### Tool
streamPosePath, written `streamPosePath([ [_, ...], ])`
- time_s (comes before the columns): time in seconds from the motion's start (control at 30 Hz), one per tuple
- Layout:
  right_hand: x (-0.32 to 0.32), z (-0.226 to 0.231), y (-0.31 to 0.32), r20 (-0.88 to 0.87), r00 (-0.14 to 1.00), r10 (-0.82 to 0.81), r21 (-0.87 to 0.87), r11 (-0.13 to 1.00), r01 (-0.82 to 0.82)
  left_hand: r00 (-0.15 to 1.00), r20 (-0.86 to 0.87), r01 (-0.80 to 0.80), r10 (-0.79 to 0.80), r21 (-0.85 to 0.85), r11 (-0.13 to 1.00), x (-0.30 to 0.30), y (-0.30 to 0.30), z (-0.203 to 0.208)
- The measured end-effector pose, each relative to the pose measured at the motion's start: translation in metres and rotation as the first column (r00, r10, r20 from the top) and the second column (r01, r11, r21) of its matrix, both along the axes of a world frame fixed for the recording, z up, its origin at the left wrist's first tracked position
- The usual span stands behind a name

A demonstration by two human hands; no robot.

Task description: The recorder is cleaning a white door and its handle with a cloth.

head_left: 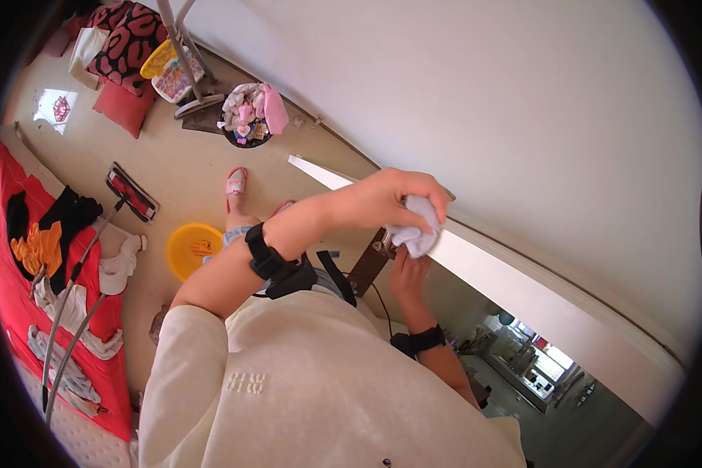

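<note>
My left hand (415, 192) reaches across in front of my body and is closed on a crumpled pale cloth (420, 228). The cloth lies against the long white edge (507, 261) of an upright panel. Just below the cloth is my right hand (410, 274), its fingertips meeting the cloth's lower side. The cloth partly hides those fingers, so their grip does not show. Beside them is a brown plate (368, 265) with a small metal fitting. The panel's dark glossy face (515, 355) shows a room with a bright window.
A yellow basin (186, 248) stands on the floor near my feet. Left of it, a flat mop (131, 193) leans by a red-covered bed (101, 335) with clothes on it. Farther off are a full basket (249, 140), cushions (125, 108) and a metal-legged stand (199, 104). A white wall (522, 101) borders the right.
</note>
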State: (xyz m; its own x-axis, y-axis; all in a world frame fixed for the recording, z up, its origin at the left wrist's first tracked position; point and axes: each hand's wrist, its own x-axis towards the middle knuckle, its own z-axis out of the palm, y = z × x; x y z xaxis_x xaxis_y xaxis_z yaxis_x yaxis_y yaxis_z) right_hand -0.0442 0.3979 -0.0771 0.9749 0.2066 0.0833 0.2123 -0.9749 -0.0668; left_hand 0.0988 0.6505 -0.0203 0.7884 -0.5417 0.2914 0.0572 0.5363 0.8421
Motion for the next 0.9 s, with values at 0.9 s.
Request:
streamPosePath([
  [0.9,-0.039,-0.014,-0.01,-0.13,0.988,-0.085,0.11,0.989,0.1,0.973,0.23,-0.023,0.028,-0.027,0.999,-0.028,-0.001,0.067],
])
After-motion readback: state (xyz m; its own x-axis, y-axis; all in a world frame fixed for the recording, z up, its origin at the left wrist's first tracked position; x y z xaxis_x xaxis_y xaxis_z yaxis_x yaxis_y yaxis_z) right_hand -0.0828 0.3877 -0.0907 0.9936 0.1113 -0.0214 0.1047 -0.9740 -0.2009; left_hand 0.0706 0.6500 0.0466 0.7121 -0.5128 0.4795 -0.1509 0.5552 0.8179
